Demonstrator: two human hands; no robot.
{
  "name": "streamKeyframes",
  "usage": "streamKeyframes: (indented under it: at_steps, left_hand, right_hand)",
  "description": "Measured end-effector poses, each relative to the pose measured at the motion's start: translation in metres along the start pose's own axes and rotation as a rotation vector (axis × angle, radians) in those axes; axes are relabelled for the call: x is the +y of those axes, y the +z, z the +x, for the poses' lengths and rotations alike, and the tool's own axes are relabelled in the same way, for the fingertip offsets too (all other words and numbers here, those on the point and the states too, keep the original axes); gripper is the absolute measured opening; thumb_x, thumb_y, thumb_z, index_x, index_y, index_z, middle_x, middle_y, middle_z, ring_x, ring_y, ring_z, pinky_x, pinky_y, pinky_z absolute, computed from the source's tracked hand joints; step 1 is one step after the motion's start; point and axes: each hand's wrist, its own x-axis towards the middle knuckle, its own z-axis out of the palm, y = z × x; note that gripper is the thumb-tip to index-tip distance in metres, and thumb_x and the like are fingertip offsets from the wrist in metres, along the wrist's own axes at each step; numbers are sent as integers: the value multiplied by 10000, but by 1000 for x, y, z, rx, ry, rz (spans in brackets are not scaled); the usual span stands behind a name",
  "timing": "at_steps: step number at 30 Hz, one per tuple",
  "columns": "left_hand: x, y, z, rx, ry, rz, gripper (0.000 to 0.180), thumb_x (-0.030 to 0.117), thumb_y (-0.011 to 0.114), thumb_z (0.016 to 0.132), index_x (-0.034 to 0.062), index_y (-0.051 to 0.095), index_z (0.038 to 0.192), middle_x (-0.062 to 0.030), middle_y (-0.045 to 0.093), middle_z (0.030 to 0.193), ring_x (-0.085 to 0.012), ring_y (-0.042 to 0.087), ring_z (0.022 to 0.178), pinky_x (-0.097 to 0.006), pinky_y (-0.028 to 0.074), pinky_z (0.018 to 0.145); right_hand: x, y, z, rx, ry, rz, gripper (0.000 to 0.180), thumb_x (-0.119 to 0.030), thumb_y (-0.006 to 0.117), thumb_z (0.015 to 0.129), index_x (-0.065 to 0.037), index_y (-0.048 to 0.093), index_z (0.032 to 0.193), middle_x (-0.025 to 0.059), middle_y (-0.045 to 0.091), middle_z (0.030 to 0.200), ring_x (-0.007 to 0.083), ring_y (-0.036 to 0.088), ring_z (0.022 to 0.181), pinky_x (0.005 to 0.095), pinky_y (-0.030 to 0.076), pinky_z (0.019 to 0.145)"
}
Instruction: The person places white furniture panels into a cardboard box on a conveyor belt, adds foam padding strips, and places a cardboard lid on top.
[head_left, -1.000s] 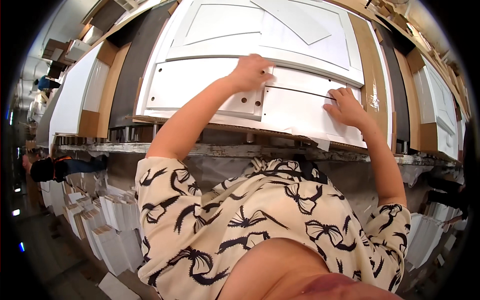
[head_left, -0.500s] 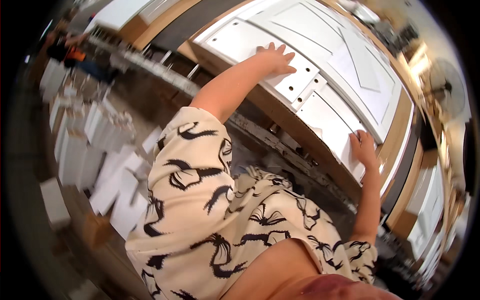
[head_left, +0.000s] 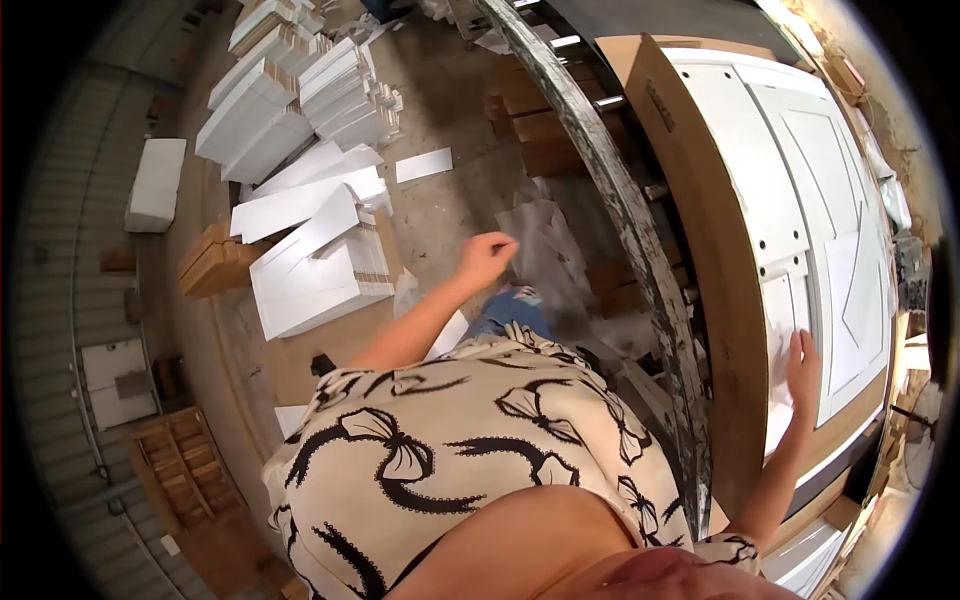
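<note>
Panel (head_left: 742,155) now free of left hand (head_left: 487,258)

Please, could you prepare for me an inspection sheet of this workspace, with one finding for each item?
Surface: worn, flaking rail beside metal rollers.
Job's things: white panels in an open cardboard box.
Clutter: white boards, stacked and loose, on the floor; crumpled clear plastic.
Hands: left hand above the floor, fingers curled, holding nothing visible; right hand at the panels, fingers extended.
Cables: none clearly distinguishable.
Surroundings: ridged wall; brown wooden frame.
</note>
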Motion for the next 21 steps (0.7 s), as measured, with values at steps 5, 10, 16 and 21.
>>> streamKeyframes:
  at_steps: [5, 10, 16, 21]
  left_hand:
    - [-73, -71, 47, 171, -153, 20, 162, 208, 646, 767, 56, 663, 821, -86, 656, 753, -188, 621, 678, -297, 476, 627]
    - [-146, -137, 101, 53, -91, 27, 167, 207, 630, 774, 59, 656, 848, -95, 654, 761, -212, 621, 683, -309, 481, 644]
    - [-210, -237, 166, -76, -225, 60, 196, 209, 637, 793, 44, 654, 896, -85, 659, 775, -185, 621, 702, -307, 485, 655]
    - [-250, -275, 187, 131, -314, 142, 191, 199, 641, 784, 42, 650, 893, -84, 648, 744, -189, 606, 660, -310, 478, 628]
  right_hand:
    - [-101, 5, 71, 24, 110, 456, 558, -390, 395, 933, 18, 373, 1314, 179, 389, 1354, 270, 363, 1257, 324, 280, 1028]
    - [-63, 25, 133, 7, 393, 483, 529, -346, 404, 930, 31, 389, 1301, 167, 466, 1284, 272, 444, 1184, 333, 340, 979]
    - [-2, 1, 163, 198, 427, -192, 525, -396, 468, 881, 72, 559, 1100, 251, 580, 1085, 363, 536, 1025, 382, 402, 903]
    - [-209, -6, 235, 838, 279, -14, 457, -347, 419, 909, 24, 566, 1132, 174, 567, 1166, 314, 523, 1091, 358, 380, 958]
